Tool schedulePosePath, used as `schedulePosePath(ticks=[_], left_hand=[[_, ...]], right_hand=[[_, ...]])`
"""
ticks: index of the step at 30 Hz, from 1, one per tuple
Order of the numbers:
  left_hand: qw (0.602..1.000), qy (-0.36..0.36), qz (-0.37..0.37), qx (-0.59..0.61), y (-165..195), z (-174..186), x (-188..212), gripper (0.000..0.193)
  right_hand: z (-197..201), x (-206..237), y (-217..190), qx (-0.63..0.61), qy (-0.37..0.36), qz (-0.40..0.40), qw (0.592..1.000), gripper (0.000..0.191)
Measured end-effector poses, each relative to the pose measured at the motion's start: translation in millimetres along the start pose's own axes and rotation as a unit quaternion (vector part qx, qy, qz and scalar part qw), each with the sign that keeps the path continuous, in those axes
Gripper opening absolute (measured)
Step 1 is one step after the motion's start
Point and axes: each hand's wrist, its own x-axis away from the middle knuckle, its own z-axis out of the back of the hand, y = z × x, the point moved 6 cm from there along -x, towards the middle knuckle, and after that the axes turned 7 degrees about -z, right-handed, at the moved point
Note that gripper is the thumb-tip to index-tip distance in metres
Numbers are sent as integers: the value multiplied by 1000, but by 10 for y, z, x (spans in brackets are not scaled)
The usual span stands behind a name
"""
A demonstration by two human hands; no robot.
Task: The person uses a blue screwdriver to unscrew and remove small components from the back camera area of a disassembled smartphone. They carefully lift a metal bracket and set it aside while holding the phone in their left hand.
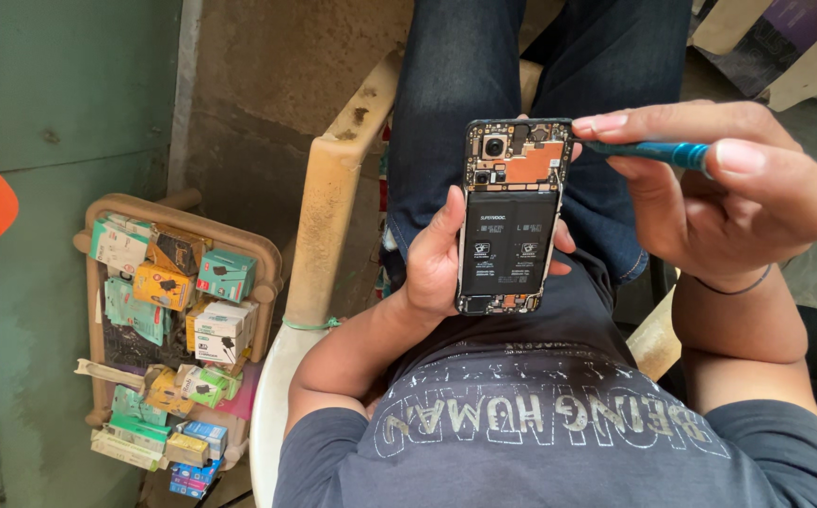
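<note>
Concrete floor, plastic chair (pixel 333 188): opened phone (pixel 510 214) under service.
Back cover already off; phone is clamped in left hand (pixel 432 263), screwdriver (pixel 648 150) pinched in right hand (pixel 738 188) at the top edge; board not yet removed.

One camera sits on the person's head, looking steeply down. It is close above the left hand (pixel 432 263) gripping the phone (pixel 512 216) over the lap.

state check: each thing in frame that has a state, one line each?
phone: back cover off, battery and board exposed, held upright over the lap
left hand: gripping the phone from behind
right hand: pinching the screwdriver
screwdriver: blue handle, tip at the phone's top right corner
small boxes: closed, piled loosely on a rack
</note>
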Motion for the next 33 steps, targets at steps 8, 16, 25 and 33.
schedulePosePath(ticks=[8,16,25,33], left_hand=[[1000,4,4,-8,12,-33,5,78],[999,-1,-10,-51,37,-65,-19,77],[993,11,-24,-117,70,-92,-21,72],[987,8,-39,-154,94,-119,-23,65]], right_hand=[[45,137,53,-8,10,-19,1000,59],[100,350,116,18,17,-273,962,66],[3,-47,-95,185,-115,-165,962,72],[-45,-182,-175,198,-158,-137,957,71]])
